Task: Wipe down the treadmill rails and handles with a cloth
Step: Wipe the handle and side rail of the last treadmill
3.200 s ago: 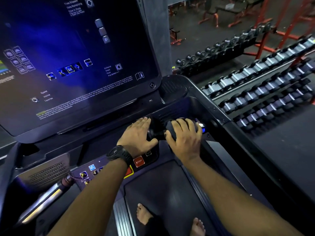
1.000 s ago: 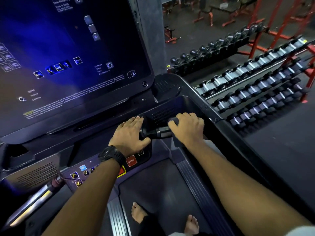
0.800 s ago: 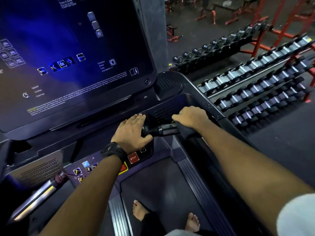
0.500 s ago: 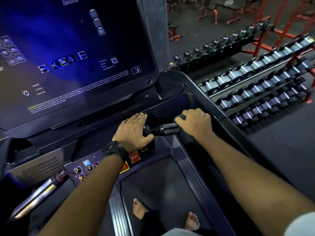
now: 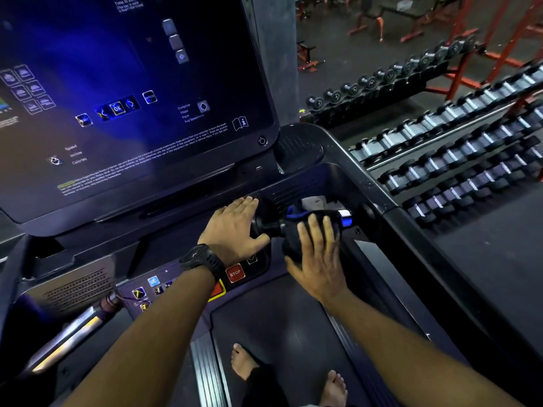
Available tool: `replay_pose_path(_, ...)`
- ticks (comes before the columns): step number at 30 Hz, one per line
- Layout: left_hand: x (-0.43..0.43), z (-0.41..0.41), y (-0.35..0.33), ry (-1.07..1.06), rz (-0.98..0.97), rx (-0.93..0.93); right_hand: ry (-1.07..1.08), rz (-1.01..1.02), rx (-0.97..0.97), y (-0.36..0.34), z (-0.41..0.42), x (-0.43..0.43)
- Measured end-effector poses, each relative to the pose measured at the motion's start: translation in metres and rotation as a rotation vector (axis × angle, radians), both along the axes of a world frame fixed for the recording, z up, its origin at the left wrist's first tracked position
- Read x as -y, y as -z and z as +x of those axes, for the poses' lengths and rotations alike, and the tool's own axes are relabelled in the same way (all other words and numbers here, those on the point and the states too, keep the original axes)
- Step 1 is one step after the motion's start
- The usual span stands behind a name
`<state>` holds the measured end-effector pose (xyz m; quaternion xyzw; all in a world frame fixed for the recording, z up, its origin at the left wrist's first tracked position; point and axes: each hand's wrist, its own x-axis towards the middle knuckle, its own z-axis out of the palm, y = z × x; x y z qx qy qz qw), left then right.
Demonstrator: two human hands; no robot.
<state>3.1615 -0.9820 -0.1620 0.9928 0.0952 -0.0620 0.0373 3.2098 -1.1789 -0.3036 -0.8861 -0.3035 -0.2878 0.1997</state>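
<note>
Dumbbell racks (image 5: 440, 148) fill the gym floor to the right of the treadmill (image 5: 346, 148), whose big screen (image 5: 117, 98) glows blue. Below the screen, a short horizontal handle (image 5: 271, 226) juts from the console towards the side rail (image 5: 411, 239). A dark cloth (image 5: 292, 240) with a blue edge is draped over this handle. The right hand (image 5: 317, 259) lies on the cloth with its fingers (image 5: 311, 233) spread and fairly straight, pressing it against the grip. The left hand (image 5: 235, 230), with a black watch (image 5: 202, 258) at the wrist, rests flat on the console, thumb against the handle's base, just above the red STOP button (image 5: 235, 273). Bare feet (image 5: 244, 362) stand on the belt (image 5: 279, 318).
</note>
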Motion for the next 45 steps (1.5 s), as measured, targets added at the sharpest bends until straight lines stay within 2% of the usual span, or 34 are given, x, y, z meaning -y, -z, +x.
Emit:
replay_pose_path(8,0.001,-0.001,-0.001,0.0,-0.009,0.014,0.041,-0.036,0.094,-0.011,-0.001,-0.024)
replay_pose_path(11,0.001,0.0,-0.001,-0.001,-0.01,0.027,-0.055,-0.103,-0.024,-0.046,0.013,-0.033)
replay_pose_path(14,0.001,-0.001,-0.002,0.003,-0.017,0.026,-0.048,-0.144,-0.164,-0.076,0.017,-0.04)
replay_pose_path(19,0.003,-0.002,-0.003,-0.003,-0.014,0.012,-0.067,-0.159,-0.178,-0.074,0.011,-0.033)
replay_pose_path(23,0.0,0.0,-0.003,0.001,0.014,0.006,-0.207,-0.373,-0.462,-0.113,0.045,-0.047)
replay_pose_path(27,0.002,-0.001,-0.003,0.005,0.012,0.009,-0.137,-0.274,-0.354,-0.1,0.028,-0.035)
replay_pose_path(31,0.001,-0.001,-0.003,0.009,0.018,0.016,-0.183,-0.288,-0.548,-0.119,0.055,-0.04)
replay_pose_path(32,0.0,-0.001,-0.002,0.005,0.016,0.009,-0.163,-0.263,-0.544,-0.118,0.057,-0.04)
replay_pose_path(35,0.0,-0.002,0.0,0.005,0.032,0.009,0.0,-0.147,-0.352,-0.094,0.034,-0.029)
replay_pose_path(37,0.0,-0.002,0.001,0.006,0.039,0.008,0.03,-0.127,-0.285,-0.084,0.024,-0.023)
replay_pose_path(39,0.0,-0.001,0.001,0.005,0.036,0.016,-0.004,-0.153,-0.342,-0.096,0.04,-0.025)
replay_pose_path(42,-0.001,-0.001,0.0,0.006,0.035,0.013,0.022,-0.252,-0.548,-0.112,0.061,-0.035)
replay_pose_path(45,0.0,-0.003,0.001,0.009,0.026,0.02,0.056,-0.132,-0.406,-0.092,0.041,-0.02)
